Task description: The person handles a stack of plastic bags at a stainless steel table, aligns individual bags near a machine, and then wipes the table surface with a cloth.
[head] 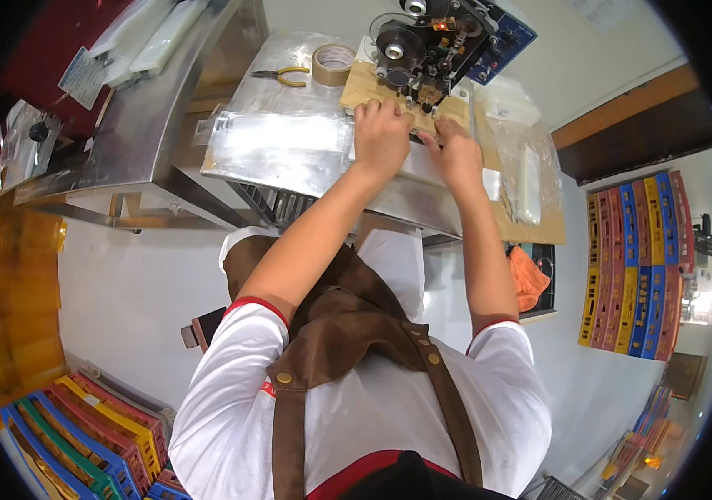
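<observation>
My left hand (383,134) rests with curled fingers at the front edge of a wooden board (361,87), under a black coding machine (431,50) with reels and a blue control panel. My right hand (456,150) is just to the right, its thumb and forefinger near a small dark part at the board's edge. What either hand grips is too small to tell. A white strip or plate (426,164) lies below the hands. A stack of clear plastic bags (287,132) lies flat on the metal table (250,165) to the left.
Yellow-handled pliers (290,76) and a roll of brown tape (333,65) lie behind the bags. Cardboard (540,232) with plastic packs (528,184) is at the right. Another steel table (137,144) stands left. Stacked colored crates (634,265) stand far right, more crates (93,437) lower left.
</observation>
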The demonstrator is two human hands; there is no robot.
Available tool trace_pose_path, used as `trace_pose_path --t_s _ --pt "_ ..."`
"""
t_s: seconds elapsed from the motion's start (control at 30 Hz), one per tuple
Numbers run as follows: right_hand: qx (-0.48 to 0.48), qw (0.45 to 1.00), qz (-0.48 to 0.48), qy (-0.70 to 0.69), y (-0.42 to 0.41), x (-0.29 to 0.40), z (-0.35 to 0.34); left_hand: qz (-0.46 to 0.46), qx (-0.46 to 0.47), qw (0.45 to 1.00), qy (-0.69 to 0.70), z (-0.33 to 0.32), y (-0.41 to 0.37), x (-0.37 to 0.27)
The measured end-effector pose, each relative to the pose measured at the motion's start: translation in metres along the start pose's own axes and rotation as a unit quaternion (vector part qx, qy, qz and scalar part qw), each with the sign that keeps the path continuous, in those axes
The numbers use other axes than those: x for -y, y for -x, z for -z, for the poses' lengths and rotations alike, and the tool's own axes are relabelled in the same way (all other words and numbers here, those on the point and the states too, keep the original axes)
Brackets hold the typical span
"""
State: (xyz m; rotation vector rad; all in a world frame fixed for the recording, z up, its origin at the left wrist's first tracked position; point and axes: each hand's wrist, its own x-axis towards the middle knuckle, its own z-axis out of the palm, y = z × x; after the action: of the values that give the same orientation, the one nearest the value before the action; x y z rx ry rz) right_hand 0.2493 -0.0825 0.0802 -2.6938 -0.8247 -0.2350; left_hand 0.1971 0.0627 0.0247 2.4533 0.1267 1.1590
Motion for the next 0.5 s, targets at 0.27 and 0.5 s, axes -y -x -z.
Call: trace_pose_path --t_s 0.27,0.5 --pt "-0.158 0.963 0.219 0.015 0.053 0.018 -0.032 0.221 -0.06 0.973 -0.009 0.111 0.022 0.092" --pt "-0.153 0.966 0.204 0.039 0.064 0.014 -0.063 0.204 0.033 0.949 -0.239 0.137 0.047 0.161"
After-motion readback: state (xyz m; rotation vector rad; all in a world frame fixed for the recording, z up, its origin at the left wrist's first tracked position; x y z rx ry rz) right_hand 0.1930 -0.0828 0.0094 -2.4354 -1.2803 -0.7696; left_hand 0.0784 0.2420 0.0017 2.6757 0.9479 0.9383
